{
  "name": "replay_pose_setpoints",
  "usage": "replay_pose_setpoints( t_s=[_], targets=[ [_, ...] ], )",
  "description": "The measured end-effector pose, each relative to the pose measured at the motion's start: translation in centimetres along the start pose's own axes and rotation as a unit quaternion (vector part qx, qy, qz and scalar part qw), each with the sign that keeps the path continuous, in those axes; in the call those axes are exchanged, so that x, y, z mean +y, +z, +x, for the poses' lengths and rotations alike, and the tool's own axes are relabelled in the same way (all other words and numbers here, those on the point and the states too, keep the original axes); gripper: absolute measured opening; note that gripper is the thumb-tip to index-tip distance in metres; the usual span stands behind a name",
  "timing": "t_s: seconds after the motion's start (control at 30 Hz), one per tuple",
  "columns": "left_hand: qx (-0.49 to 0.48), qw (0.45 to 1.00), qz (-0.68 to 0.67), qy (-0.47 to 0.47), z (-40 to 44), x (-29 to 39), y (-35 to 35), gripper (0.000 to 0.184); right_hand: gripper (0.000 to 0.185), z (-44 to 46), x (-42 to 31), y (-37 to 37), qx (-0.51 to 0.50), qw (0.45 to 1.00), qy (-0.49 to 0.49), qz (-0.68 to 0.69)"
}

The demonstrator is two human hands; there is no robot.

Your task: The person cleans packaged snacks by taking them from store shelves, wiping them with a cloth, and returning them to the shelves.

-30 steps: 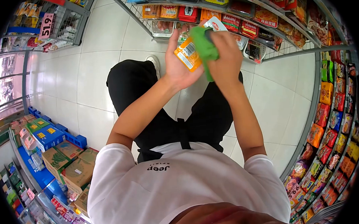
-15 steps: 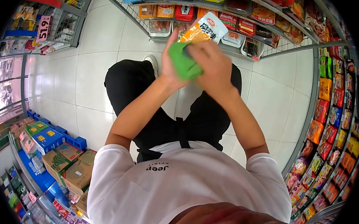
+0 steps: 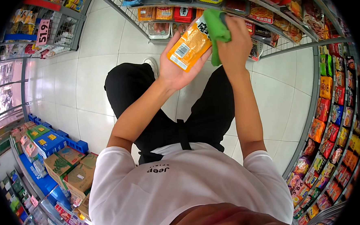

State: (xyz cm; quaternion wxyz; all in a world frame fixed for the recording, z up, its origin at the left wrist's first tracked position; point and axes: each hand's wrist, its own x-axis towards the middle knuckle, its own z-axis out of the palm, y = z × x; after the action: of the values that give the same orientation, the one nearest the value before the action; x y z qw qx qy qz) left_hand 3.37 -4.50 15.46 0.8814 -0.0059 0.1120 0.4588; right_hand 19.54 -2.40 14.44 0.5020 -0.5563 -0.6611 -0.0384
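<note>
An orange and white snack pouch [image 3: 189, 47] with a barcode and dark printed characters lies across the palm of my left hand [image 3: 172, 74]. Fingers and thumb of that hand curl round its sides. My right hand [image 3: 236, 44] grips a folded green cloth [image 3: 216, 27] at the pouch's upper right end. Part of the cloth hangs below the fingers, and it covers the top corner of the pouch. Both hands are in front of my knees, near the lower shelves of a rack.
Ahead stands a rack [image 3: 207, 5] of packaged foods, with trays on its lowest level. Shelves of snack packets [image 3: 324, 109] curve along the right. Cardboard boxes [image 3: 80, 174] and blue crates lie at lower left. A shelf with a price sign [image 3: 43, 32] is at upper left.
My right hand has moved up and right with the green cloth, from the pouch's lower part to its top end. The pouch's orange face and barcode now show.
</note>
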Motion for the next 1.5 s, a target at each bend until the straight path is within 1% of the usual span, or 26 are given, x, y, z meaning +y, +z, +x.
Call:
replay_pose_setpoints(
  t_s=[0.03,0.07,0.17,0.2,0.23,0.33,0.43,0.53,0.57,0.63,0.7,0.73,0.83,0.87,0.93,0.97,1.0,1.03,1.1,1.13,1.17,1.2,1.3,1.37,1.47,1.5],
  targets=[
    [0.019,1.0,0.012,0.006,-0.1,-0.1,0.5,0.048,0.042,0.1,0.3,0.1,0.006,1.0,0.018,-0.004],
    [0.0,1.0,-0.007,0.003,0.0,0.1,0.0,0.048,0.042,0.1,0.4,0.2,0.012,0.999,0.036,-0.007],
    [-0.063,0.997,-0.041,-0.016,0.5,0.8,-2.7,0.05,0.043,-2.2,-2.2,-0.3,-0.088,0.992,-0.066,0.061],
    [-0.088,0.995,-0.037,-0.027,0.4,0.9,-2.7,0.051,0.044,-2.3,-2.9,-0.7,-0.103,0.991,-0.067,0.059],
    [-0.114,0.992,-0.033,-0.037,0.4,0.9,-2.6,0.051,0.044,-1.7,-2.5,-0.8,-0.075,0.995,-0.051,0.05],
    [0.021,1.0,0.016,-0.005,-0.2,-0.5,0.4,0.05,0.043,0.6,0.4,-0.6,0.009,0.999,0.022,0.024],
    [-0.086,0.993,-0.064,-0.054,0.0,0.7,-2.5,0.05,0.042,-0.4,-0.7,-0.6,-0.031,0.999,0.004,0.033],
    [-0.072,0.997,0.005,-0.014,-0.2,0.9,-2.1,0.05,0.043,-1.6,-2.3,-1.2,-0.094,0.992,-0.062,0.054],
    [-0.066,0.997,-0.014,-0.024,-0.2,0.8,-2.2,0.051,0.043,-1.6,-2.4,-1.3,-0.107,0.99,-0.078,0.057],
    [-0.054,0.996,-0.049,-0.046,0.0,0.6,-2.1,0.051,0.043,-0.6,-0.5,-0.6,-0.034,0.998,-0.013,0.059],
    [-0.036,0.998,-0.04,-0.032,0.1,0.2,-1.7,0.051,0.043,0.6,0.8,-0.4,0.021,0.997,0.057,0.049],
    [-0.027,0.999,-0.035,-0.026,0.2,0.1,-1.6,0.051,0.043,0.1,0.3,-0.3,0.013,0.997,0.064,0.033],
    [-0.085,0.996,0.005,0.006,0.5,0.8,-2.0,0.052,0.048,-3.4,-2.2,-0.3,-0.1,0.989,-0.021,0.108],
    [-0.065,0.989,0.125,0.047,0.5,0.4,-0.9,0.054,0.046,-4.3,-2.9,-0.4,-0.11,0.985,-0.001,0.135],
    [-0.06,0.973,0.207,0.076,0.6,0.3,-0.3,0.055,0.041,-5.3,-3.7,-0.8,-0.129,0.973,0.036,0.189],
    [-0.058,0.963,0.249,0.092,0.7,0.3,-0.2,0.055,0.036,-5.3,-3.7,-0.9,-0.126,0.947,0.149,0.256],
    [-0.038,0.958,0.265,0.1,0.7,0.4,-0.5,0.053,0.032,-5.1,-3.7,-1.0,-0.121,0.904,0.258,0.317],
    [-0.047,0.93,0.339,0.136,1.0,0.4,-0.6,0.052,0.029,-5.0,-3.8,-1.2,-0.114,0.846,0.363,0.373],
    [-0.059,0.853,0.477,0.202,1.5,0.2,-1.1,0.049,0.035,-4.5,-3.5,-2.3,-0.114,0.761,0.429,0.472],
    [-0.055,0.869,0.453,0.19,1.6,0.7,-1.3,0.05,0.038,-4.6,-3.5,-2.6,-0.108,0.719,0.46,0.509],
    [-0.063,0.853,0.476,0.204,1.6,0.7,-1.5,0.051,0.041,-4.7,-3.3,-2.9,-0.101,0.674,0.489,0.544],
    [-0.072,0.836,0.498,0.218,1.5,0.7,-1.6,0.052,0.046,-4.7,-3.1,-3.1,-0.098,0.661,0.501,0.551],
    [-0.099,0.789,0.553,0.249,1.8,1.3,-1.9,0.063,0.047,-5.0,-2.2,-4.2,-0.085,0.618,0.542,0.563],
    [-0.113,0.777,0.561,0.264,1.9,1.3,-2.2,0.069,0.046,-5.1,-1.9,-4.3,-0.065,0.64,0.533,0.55],
    [-0.117,0.831,0.478,0.26,1.7,0.7,-1.6,0.079,0.043,-5.2,-1.4,-4.2,-0.056,0.674,0.521,0.52],
    [-0.105,0.855,0.45,0.234,1.4,0.5,-1.1,0.075,0.042,-5.4,-1.1,-4.0,-0.065,0.688,0.518,0.504]
  ],
)
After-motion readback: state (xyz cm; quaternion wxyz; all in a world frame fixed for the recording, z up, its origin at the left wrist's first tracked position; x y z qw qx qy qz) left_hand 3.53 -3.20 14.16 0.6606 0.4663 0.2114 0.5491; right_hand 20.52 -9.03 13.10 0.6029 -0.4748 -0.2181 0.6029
